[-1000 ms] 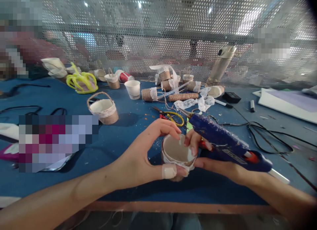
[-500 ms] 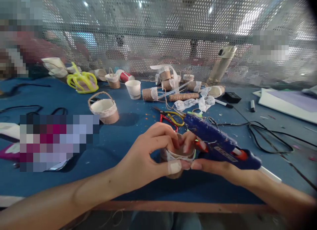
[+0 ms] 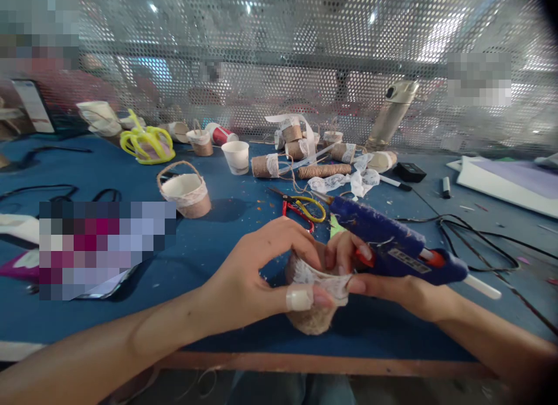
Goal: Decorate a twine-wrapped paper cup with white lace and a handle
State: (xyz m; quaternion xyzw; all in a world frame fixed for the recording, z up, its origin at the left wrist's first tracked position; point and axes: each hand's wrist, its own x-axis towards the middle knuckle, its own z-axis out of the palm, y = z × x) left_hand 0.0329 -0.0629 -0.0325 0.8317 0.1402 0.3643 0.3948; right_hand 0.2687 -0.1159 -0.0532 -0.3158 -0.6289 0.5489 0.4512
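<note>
A paper cup wrapped in brown twine, with a band of white lace below its rim, is the twine-wrapped cup (image 3: 313, 321) between my hands near the front edge. My left hand (image 3: 261, 271) grips it, fingers inside the rim and a bandaged thumb pressed on the lace (image 3: 326, 283). My right hand (image 3: 383, 280) is closed around a blue glue gun (image 3: 379, 233), whose nozzle points up and left. At the same time, its thumb and fingers pinch the right side of the cup's rim. Behind the cup lie scissors (image 3: 305, 210) with red and yellow handles.
Several twine-wrapped cups, a spool of twine (image 3: 325, 171) and loose lace (image 3: 335, 183) lie toward the back. A small basket (image 3: 187, 199) and a white cup (image 3: 235, 158) stand left of them. A black cable (image 3: 453, 233) coils at right. A perforated metal screen (image 3: 261, 56) rises behind.
The cup has tilted and come slightly nearer, showing more of its twine side. My right fingers have shifted right along the rim, and the glue gun has moved a little right.
</note>
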